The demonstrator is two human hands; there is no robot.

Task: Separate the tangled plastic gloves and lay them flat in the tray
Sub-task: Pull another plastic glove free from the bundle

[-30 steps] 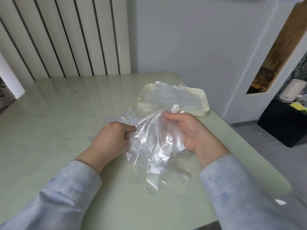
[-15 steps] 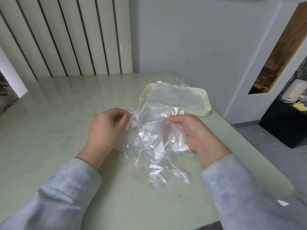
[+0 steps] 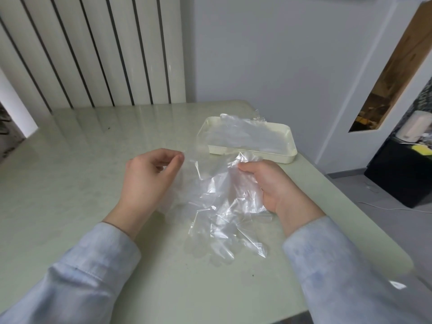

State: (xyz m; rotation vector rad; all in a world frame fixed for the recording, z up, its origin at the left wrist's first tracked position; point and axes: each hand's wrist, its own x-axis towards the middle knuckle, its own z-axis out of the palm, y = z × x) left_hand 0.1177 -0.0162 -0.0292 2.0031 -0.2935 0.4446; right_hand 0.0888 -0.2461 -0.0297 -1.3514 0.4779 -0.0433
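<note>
Crinkled clear plastic gloves [image 3: 217, 206] sag onto the glossy pale-green table [image 3: 81, 164] near its right edge. The left hand [image 3: 149, 181] pinches a filmy edge and the right hand [image 3: 271, 185] clutches the wad, just before the cream rectangular plastic tray [image 3: 257, 158].

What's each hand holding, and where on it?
Both hold the tangled plastic gloves: left hand pinches a thin film edge on the left; right hand grips the bunched top.
</note>
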